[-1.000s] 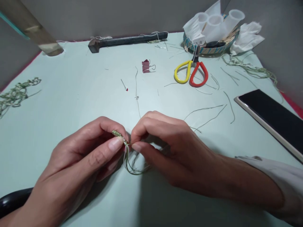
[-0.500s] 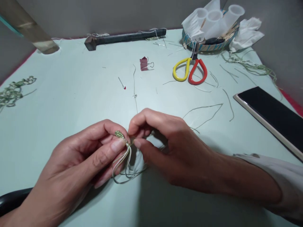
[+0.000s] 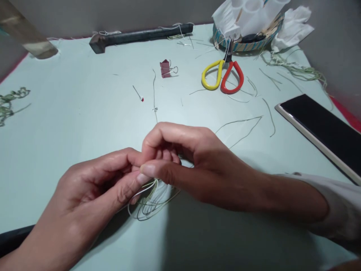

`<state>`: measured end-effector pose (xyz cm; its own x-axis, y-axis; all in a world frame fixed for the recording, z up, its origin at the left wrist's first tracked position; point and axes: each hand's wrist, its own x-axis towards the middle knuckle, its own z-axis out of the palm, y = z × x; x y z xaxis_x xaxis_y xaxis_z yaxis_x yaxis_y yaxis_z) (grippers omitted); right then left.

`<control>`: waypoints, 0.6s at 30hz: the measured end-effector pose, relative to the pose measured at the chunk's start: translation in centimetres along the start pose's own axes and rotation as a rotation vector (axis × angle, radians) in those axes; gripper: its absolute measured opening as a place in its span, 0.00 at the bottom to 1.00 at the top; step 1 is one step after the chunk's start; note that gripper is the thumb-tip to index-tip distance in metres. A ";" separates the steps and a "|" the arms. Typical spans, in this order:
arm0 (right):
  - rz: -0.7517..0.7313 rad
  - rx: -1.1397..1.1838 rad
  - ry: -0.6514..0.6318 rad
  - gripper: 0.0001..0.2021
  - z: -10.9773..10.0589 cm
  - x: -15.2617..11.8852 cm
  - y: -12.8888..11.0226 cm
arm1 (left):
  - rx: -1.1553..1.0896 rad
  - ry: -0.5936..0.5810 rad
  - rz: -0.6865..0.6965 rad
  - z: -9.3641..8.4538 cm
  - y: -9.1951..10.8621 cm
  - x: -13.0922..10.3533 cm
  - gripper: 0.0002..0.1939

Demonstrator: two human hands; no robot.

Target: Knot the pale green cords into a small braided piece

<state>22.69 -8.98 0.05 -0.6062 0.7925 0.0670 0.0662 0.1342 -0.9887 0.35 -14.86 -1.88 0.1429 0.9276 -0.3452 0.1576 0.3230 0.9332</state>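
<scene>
Thin green and white cords point(image 3: 149, 207) hang in loose loops below my joined fingertips. My left hand point(image 3: 96, 192) pinches the gathered top of these cords between thumb and forefinger. Over the same spot, my right hand point(image 3: 183, 162) has thumb and forefinger pressed together, its thumb tip touching the left thumb. The fingers cover the knotted part, so what exactly the right fingertips grip is hidden. A thin cord strand point(image 3: 154, 90) with a small knot runs across the table just beyond my right hand.
Yellow-and-red-handled scissors point(image 3: 222, 75) lie before a basket point(image 3: 242, 47) of plastic tubes. A binder clip point(image 3: 165, 69), a red-headed pin point(image 3: 138, 93), a dark metal bar point(image 3: 141, 37) and a phone point(image 3: 324, 131) are around. Knotted green cord point(image 3: 11, 101) lies at left, cord scraps point(image 3: 296, 69) at right.
The green braided end that showed above my left fingers is now covered. My right thumb and forefinger have moved left onto the left fingertips. The view has shifted slightly.
</scene>
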 end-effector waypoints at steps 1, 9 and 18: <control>0.033 0.016 -0.004 0.11 0.0 0.0 -0.1 | 0.052 -0.004 0.009 -0.1 0.0 0.0 0.07; 0.071 0.145 0.071 0.08 0.1 0.1 0.1 | 0.052 -0.013 -0.005 0.2 1.1 0.2 0.08; 0.047 0.313 0.104 0.10 0.4 0.4 0.8 | 0.060 -0.013 0.000 1.0 1.7 0.6 0.10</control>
<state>22.21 -8.83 -0.73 -0.5232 0.8520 0.0182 -0.1645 -0.0801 -0.9831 1.68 -13.94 -0.57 0.1550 0.9250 -0.3469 0.2164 0.3109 0.9255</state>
